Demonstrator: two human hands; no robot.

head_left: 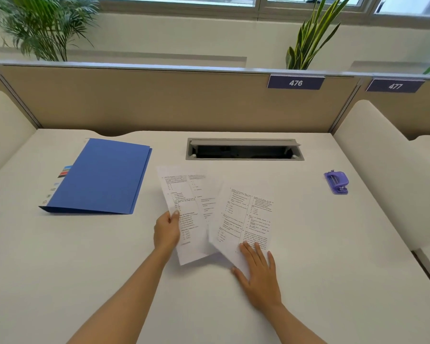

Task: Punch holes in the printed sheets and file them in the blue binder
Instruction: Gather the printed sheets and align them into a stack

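Two printed sheets lie fanned apart at the middle of the white desk (pixel 308 244). My left hand (pixel 166 232) pinches the left sheet (pixel 184 209) at its left edge, thumb on top. The right sheet (pixel 246 217) overlaps it, and my right hand (pixel 260 274) rests flat on its lower corner with fingers spread. The blue binder (pixel 102 177) lies closed at the left of the desk, clear of both hands. A small purple hole punch (pixel 336 182) sits alone at the far right.
A grey cable slot (pixel 243 149) with its lid raised is set into the desk behind the sheets. Beige partitions (pixel 159 100) with number plates 476 and 477 close the back. White side panels stand left and right. Plants rise behind the partition.
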